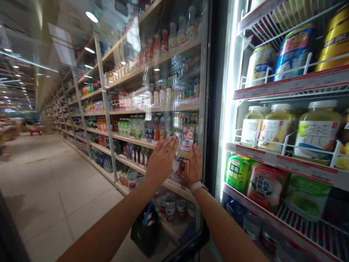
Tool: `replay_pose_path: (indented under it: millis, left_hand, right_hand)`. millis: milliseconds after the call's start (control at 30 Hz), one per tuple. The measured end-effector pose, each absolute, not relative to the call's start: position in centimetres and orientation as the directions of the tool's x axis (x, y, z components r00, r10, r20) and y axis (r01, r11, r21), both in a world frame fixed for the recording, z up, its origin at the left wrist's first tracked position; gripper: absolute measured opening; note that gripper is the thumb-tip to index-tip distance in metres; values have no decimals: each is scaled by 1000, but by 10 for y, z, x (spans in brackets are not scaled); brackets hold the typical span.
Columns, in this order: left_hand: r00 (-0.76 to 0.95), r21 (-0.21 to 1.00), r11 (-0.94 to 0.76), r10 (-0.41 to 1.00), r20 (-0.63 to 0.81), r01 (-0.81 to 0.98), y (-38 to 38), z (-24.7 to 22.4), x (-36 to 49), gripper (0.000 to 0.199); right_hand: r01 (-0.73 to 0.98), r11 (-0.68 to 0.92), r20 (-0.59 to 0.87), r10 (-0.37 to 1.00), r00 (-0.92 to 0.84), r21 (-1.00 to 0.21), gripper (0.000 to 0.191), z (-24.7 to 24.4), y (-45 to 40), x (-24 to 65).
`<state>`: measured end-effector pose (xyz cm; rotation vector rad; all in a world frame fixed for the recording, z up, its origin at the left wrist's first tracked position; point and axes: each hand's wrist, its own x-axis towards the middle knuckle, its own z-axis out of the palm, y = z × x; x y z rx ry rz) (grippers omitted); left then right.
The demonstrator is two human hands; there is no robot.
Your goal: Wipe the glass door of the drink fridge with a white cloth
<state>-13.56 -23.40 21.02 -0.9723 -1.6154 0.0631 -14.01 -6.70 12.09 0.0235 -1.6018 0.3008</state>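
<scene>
A glass cooler door [174, 91] stands swung open in front of me. My left hand [163, 155] is raised against the glass, fingers stretched out and close together. Beside it, my right hand [194, 163] is held palm toward the door, fingers extended, with a watch [199, 186] on that wrist. Neither hand holds anything. Between and just above the fingertips is a small picture [188, 136] on the glass, its lower edge close to my right fingers. Whether the palms press on the glass cannot be made out exactly.
At right, the lit cooler's wire shelves hold cans [294, 51], bottled drinks [316, 129] and drink packs [265, 185]. Through the glass, long drink shelves [128, 140] line the aisle floor [46, 182]. A black bag [147, 231] and a dark bar [188, 247] are low down.
</scene>
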Motion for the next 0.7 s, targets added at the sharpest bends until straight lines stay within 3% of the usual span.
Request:
replay_pose_path:
  millis: [100,267,467,700]
  left_hand:
    - [43,-568,630,649,760,530,-219,215,-136,68]
    - [91,-673,568,729,679,474,-217,162,-139,60]
    - [89,-708,527,770,632,470,-240,119,-139,56]
    - [160,-744,465,787,596,480,-289,118,-140,52]
  right_hand:
    - [-196,964,984,168,-63,-177,61,120,-67,-141]
    - [-186,966,984,171,-56,-179,60,119,-66,-144]
    - [-175,971,986,158,-59,-166,62,119,-64,-144]
    - [-189,966,984,167,-67,-176,66,118,-68,-142]
